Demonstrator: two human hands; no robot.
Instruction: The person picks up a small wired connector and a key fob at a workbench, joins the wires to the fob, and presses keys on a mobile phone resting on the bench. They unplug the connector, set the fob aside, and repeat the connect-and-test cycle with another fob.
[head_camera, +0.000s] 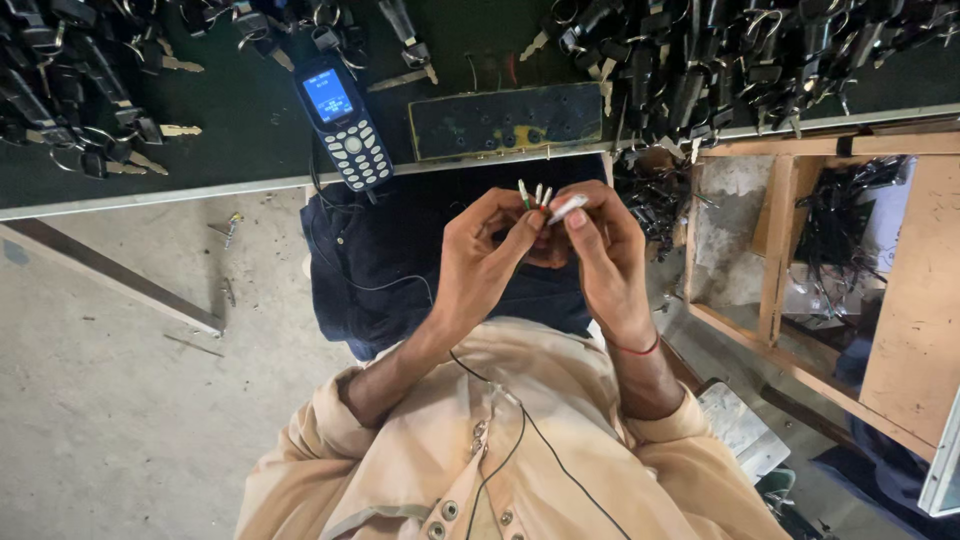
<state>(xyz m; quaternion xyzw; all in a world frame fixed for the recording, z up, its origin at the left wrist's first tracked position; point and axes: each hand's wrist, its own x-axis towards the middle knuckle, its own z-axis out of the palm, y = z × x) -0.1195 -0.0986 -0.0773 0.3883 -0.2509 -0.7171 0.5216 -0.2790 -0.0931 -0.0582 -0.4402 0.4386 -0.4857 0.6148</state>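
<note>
Both hands were raised close together just before the bench edge. The left hand pinched a small bundle of wires between thumb and forefinger, with the green, red and pale ends standing free above the fingertips. The right hand pinched a small white plug between thumb and forefinger, touching the wire ends. No wire end appeared to be seated in the plug, so the joining was judged begun but not done. A mobile phone lay on the bench among heaps of keys.
</note>
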